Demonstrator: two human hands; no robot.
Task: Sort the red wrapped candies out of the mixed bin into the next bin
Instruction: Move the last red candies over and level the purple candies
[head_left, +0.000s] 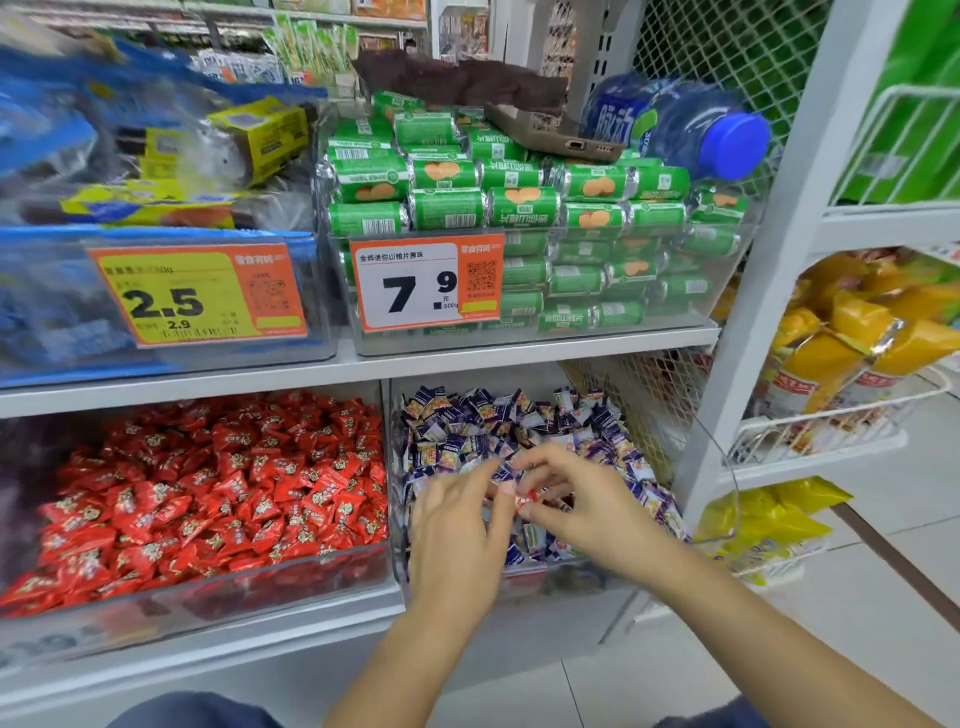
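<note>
On the lower shelf, the clear mixed bin (397, 551) holds mostly purple-and-white wrapped candies (467, 415). Left of it stands a clear bin (208, 587) full of red wrapped candies (218, 483). Both my hands are inside the mixed bin, close together. My right hand (576, 499) pinches a small red wrapped candy (524, 500) at its fingertips. My left hand (460, 525) lies over the purple candies with fingers extended toward that candy, touching or nearly touching it.
The shelf above carries a bin of green rolled snacks (519, 208) with a 7.9 price tag (426, 286), a blue bottle (680, 122) and a phone-like device (550, 135) lying on top. Blue packages fill the upper-left bin (156, 312). A white wire rack (831, 426) with yellow bags stands right.
</note>
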